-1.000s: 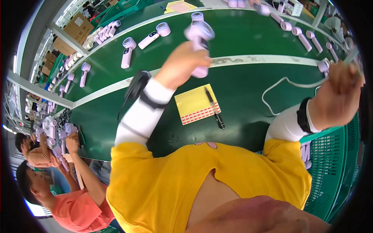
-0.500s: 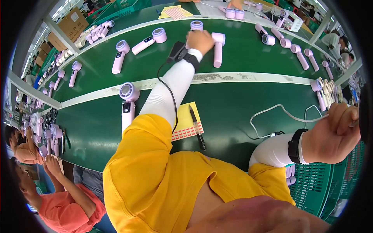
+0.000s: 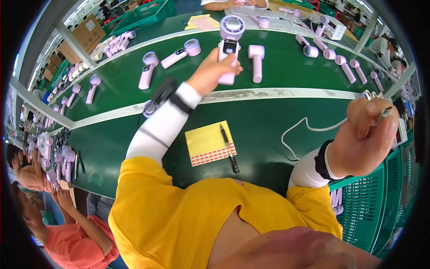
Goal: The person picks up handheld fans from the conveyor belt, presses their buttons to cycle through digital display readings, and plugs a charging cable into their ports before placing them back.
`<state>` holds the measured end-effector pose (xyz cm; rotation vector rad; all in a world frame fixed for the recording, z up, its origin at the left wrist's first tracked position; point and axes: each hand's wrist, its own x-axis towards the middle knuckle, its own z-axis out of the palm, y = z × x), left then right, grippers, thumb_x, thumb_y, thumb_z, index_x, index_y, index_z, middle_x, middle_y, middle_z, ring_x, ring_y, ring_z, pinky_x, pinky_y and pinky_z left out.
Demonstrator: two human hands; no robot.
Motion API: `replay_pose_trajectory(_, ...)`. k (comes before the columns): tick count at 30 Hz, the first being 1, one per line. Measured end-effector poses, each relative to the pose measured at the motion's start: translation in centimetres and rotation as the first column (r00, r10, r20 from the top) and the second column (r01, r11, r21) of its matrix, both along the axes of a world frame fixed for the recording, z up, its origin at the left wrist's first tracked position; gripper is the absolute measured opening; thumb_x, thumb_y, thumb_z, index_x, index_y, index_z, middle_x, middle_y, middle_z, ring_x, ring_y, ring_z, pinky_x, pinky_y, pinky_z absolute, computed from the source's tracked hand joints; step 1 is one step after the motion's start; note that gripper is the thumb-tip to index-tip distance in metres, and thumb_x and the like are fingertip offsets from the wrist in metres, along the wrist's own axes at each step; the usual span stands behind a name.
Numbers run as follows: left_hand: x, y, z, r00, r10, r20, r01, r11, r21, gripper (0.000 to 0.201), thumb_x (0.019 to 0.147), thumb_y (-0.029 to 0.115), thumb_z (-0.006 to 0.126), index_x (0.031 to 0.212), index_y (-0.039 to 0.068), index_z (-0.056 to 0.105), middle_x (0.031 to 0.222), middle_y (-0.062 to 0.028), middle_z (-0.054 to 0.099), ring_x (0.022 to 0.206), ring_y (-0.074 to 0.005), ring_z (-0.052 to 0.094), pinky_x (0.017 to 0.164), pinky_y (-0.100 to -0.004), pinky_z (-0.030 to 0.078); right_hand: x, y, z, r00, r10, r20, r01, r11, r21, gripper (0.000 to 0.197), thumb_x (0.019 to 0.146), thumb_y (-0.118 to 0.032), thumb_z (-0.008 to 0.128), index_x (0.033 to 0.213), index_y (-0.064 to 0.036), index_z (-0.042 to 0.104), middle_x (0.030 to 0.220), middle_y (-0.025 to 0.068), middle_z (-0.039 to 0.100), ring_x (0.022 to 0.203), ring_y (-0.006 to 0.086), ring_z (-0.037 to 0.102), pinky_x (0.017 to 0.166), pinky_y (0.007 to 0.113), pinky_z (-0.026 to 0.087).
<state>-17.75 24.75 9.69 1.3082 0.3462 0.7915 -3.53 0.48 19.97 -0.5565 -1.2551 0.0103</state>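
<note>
My left hand [image 3: 207,75] is wrapped around the handle of a lilac handheld fan [image 3: 232,28], holding it upright over the green belt with its round head facing me. Dark bands circle both wrists, and a black device sits by my left forearm. At the right, my right hand [image 3: 363,141] pinches the end of a white cable [image 3: 306,127], its small metal plug [image 3: 385,112] poking out from the fingertips. Between my arms lies a yellow sheet [image 3: 201,143] with red marks, a black pen [image 3: 229,150] across it. Behind my left forearm, another fan [image 3: 150,108] is mostly hidden.
A white rail [image 3: 277,93] separates my worktop from the green belt, where several lilac fans [image 3: 146,71] lie spread out. Green crates [image 3: 363,206] stand at my right side. One co-worker [image 3: 78,237] sits at the left; another person's hands [image 3: 233,4] show across the belt.
My left hand has lifted a fan from the far belt and drawn it nearer. My right hand has shifted left, bringing the cable's plug into view.
</note>
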Motion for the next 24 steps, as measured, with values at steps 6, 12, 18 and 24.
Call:
replay_pose_trajectory(6, -8.8, -11.3, -0.1, 0.995, 0.069, 0.066, -0.072, 0.996, 0.045, 0.033, 0.081, 0.0, 0.045, 0.11, 0.003, 0.03, 0.087, -0.0099, 0.051, 0.066, -0.0166, 0.056, 0.056, -0.0299, 0.046, -2.5, 1.9, -1.7, 0.998, -0.06, 0.012, 0.061, 0.98, -0.187, 0.027, 0.089, -0.022, 0.042, 0.084, 0.0029, 0.051, 0.074, 0.0106, 0.054, 0.049, 0.0081, 0.034, 0.048, 0.02, 0.027)
replay_pose_trajectory(12, -10.8, -14.5, -0.4, 0.988, 0.064, 0.14, -0.066, 0.998, 0.008, 0.034, 0.079, -0.002, 0.041, 0.111, 0.002, 0.028, 0.088, -0.0099, 0.051, 0.062, -0.014, 0.053, 0.053, -0.0271, 0.044, -6.0, 4.1, -2.3, 0.971, -0.041, 0.235, 0.115, 0.944, -0.31, 0.026, 0.09, -0.018, 0.042, 0.095, 0.0063, 0.052, 0.074, 0.0052, 0.052, 0.056, 0.0061, 0.036, 0.052, 0.02, 0.026)
replay_pose_trajectory(18, -11.2, -15.4, -0.6, 0.993, -0.039, 0.109, 0.031, 0.997, 0.071, 0.036, 0.077, -0.002, 0.04, 0.111, 0.001, 0.027, 0.087, -0.0096, 0.051, 0.062, -0.0116, 0.052, 0.05, -0.0259, 0.043, -5.6, 6.4, -4.6, 0.979, 0.188, 0.081, -0.117, 0.837, -0.534, 0.028, 0.091, -0.02, 0.042, 0.099, 0.0052, 0.052, 0.086, 0.0078, 0.055, 0.062, 0.0071, 0.036, 0.055, 0.019, 0.027)
replay_pose_trajectory(24, -11.5, -15.7, -0.4, 0.987, -0.091, 0.132, 0.071, 0.985, 0.155, 0.04, 0.076, -0.002, 0.041, 0.113, 0.0, 0.026, 0.088, -0.0097, 0.051, 0.063, -0.0101, 0.051, 0.051, -0.0252, 0.043, -8.4, 5.3, -3.3, 0.986, 0.164, 0.023, -0.102, 0.714, -0.693, 0.031, 0.092, -0.027, 0.041, 0.105, 0.0011, 0.045, 0.087, 0.0018, 0.045, 0.071, 0.0049, 0.039, 0.065, 0.017, 0.034)
